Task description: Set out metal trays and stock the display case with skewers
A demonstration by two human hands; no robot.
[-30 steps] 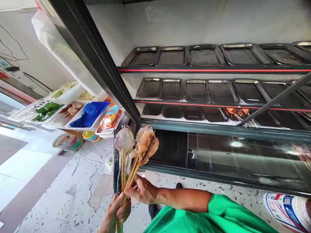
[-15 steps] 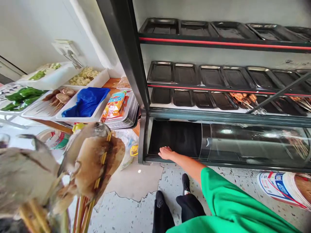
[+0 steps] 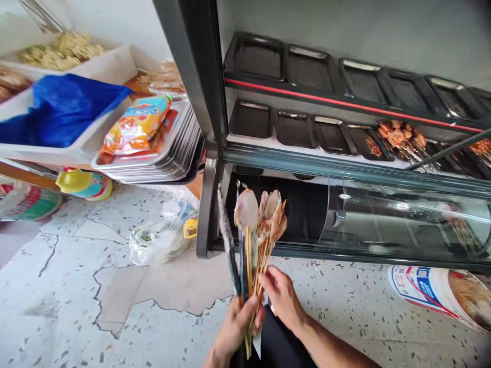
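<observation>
My left hand (image 3: 236, 324) is closed round the lower sticks of a bundle of skewers. In the bundle are pale squid skewers (image 3: 246, 210) and long, thin grey fish (image 3: 227, 237), tilted away from me. My right hand (image 3: 283, 295) pinches the sticks of the right-hand squid skewers (image 3: 273, 217). The skewers' upper ends stand over the open left part of the display case, above its black bottom (image 3: 303, 209). Part of the left fingers is hidden behind the sticks.
Black trays (image 3: 251, 120) line the case shelves, with meat skewers (image 3: 402, 138) further right. A curved glass cover (image 3: 383, 220) closes the case's right part. At left lie stacked metal trays (image 3: 180, 148) and a blue bag (image 3: 72, 107). A white bucket (image 3: 418, 291) stands on the floor.
The skewers have moved from close by the camera at lower left to in front of the case. My right hand has left the case's front edge and come to the sticks. The view has shifted.
</observation>
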